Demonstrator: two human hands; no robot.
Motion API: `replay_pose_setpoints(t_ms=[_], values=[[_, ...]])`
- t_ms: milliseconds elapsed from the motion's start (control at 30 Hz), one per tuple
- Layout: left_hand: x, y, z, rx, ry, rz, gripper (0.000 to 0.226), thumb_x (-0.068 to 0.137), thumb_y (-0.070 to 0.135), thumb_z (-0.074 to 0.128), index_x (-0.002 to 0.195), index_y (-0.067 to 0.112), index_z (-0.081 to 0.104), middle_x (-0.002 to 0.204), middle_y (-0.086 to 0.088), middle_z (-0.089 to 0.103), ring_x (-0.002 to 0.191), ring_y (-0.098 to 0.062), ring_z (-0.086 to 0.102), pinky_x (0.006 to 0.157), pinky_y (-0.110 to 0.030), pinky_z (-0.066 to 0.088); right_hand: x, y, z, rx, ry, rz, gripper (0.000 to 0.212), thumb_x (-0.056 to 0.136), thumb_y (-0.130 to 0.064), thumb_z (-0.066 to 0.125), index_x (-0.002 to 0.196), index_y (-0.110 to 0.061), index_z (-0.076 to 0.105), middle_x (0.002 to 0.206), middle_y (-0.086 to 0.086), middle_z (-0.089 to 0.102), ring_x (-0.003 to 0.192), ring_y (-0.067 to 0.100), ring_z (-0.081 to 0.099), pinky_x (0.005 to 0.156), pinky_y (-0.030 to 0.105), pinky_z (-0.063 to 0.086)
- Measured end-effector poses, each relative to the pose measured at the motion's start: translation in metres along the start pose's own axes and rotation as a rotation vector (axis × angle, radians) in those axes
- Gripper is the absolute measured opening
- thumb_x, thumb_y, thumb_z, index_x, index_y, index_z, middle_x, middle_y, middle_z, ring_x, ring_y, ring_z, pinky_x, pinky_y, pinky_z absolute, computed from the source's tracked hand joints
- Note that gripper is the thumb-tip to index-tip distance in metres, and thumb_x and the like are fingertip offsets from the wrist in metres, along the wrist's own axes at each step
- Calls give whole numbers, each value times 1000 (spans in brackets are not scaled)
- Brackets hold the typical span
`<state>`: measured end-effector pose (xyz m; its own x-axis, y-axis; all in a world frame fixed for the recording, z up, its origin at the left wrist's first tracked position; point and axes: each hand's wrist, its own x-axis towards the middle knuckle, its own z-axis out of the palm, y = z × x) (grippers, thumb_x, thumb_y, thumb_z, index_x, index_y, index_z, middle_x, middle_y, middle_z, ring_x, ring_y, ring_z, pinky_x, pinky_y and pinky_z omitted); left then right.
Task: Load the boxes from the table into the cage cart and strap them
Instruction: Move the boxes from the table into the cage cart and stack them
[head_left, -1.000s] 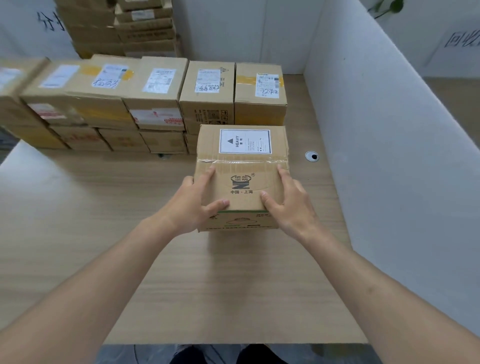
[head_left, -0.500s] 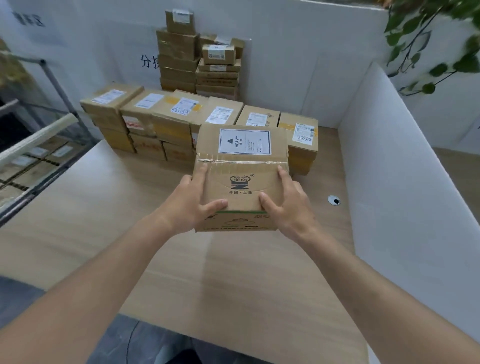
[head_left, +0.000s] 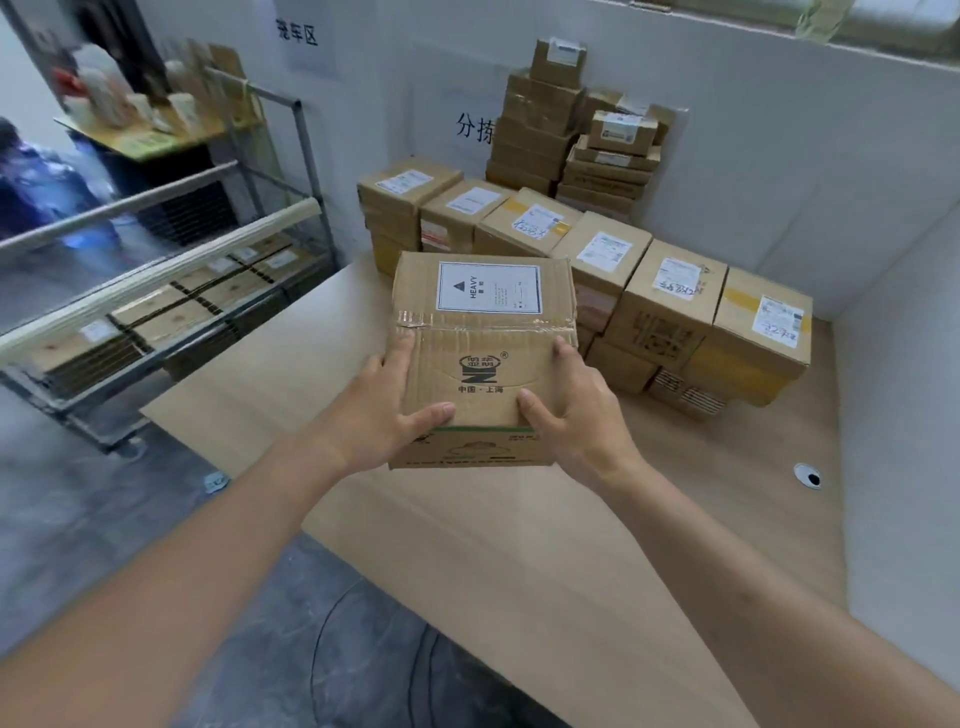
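Partly done: some boxes (head_left: 171, 317) already in cage cart (head_left: 311, 171) at 10 o'clock. Left hand (head_left: 387, 415) and right hand (head_left: 576, 410) gripping HEAVY box (head_left: 483, 358). Many boxes on worktop (head_left: 571, 545) left; strapping undone.

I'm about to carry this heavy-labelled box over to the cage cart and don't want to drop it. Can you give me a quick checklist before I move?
1. Left hand grips the brown cardboard box with the white HEAVY label: ok.
2. Right hand grips its other side: ok.
3. Clear tape across the box's top seam intact: ok, though wrinkled.
4. Box lifted off the light wooden table: cannot tell.
5. Metal-framed cage cart on the left has free room: cannot tell, boxes already lie inside.
6. Grey floor toward the cart: not ok, a small scrap lies there.
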<state>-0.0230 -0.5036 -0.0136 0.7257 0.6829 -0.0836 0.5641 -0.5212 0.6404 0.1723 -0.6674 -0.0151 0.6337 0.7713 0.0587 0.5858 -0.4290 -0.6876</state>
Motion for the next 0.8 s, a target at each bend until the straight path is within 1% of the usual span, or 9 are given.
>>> replay_pose_setpoints(t_ms=[133,267,333,367,400,467,567,700,800], values=[[-15,-49,-39,-8,28,-38,107,90,64,66,165,31,-1,149,-9,38,137,-26,44,114,-44,41,7,-47,45,-1,-40,-39,83,97,-51,62,163,-34,15,149,4,43,131,20,46,104,49,51],[-25,-101,-79,-5,48,-72,107,89,66,66,166,31,0,149,-10,39,138,-27,44,115,-44,40,17,-93,92,-9,-69,-70,82,97,-49,61,164,-33,15,147,5,45,127,20,47,102,42,51],[-30,-126,-98,-6,51,-90,108,89,67,65,166,30,-1,150,-9,37,139,-26,43,114,-42,39,21,-116,116,-3,-78,-73,83,97,-50,61,164,-34,15,145,5,45,120,16,47,98,46,54],[-32,-138,-108,-8,54,-97,108,89,67,65,166,30,-1,152,-9,36,140,-25,42,114,-42,38,24,-126,128,3,-82,-80,83,97,-49,61,164,-34,15,145,5,45,118,14,45,98,45,54],[-34,-150,-117,-7,56,-107,108,89,68,65,166,30,-1,154,-8,35,141,-25,41,113,-41,37,26,-136,140,4,-86,-89,82,97,-48,61,164,-33,16,146,6,45,117,13,44,99,40,52],[-39,-173,-134,2,61,-130,108,89,68,64,166,30,-2,154,-8,34,140,-24,41,113,-42,37,29,-156,163,0,-98,-104,82,98,-46,62,164,-30,17,147,6,46,125,17,47,99,33,45],[-45,-204,-156,-1,73,-178,108,89,68,65,165,32,-2,150,-9,36,137,-25,43,114,-46,39,37,-183,194,8,-137,-128,82,98,-46,62,165,-29,17,148,7,46,132,22,47,102,38,47],[-49,-243,-179,-10,105,-239,109,88,71,63,166,31,-3,147,-9,38,133,-26,45,114,-46,40,53,-215,229,16,-187,-182,81,98,-45,64,164,-27,20,150,6,46,134,22,46,102,35,46],[-48,-271,-194,-26,123,-288,112,85,78,61,165,34,-3,147,-8,39,134,-25,44,115,-48,40,71,-236,254,22,-237,-221,81,98,-45,64,165,-27,20,152,5,45,136,21,45,104,36,44]])
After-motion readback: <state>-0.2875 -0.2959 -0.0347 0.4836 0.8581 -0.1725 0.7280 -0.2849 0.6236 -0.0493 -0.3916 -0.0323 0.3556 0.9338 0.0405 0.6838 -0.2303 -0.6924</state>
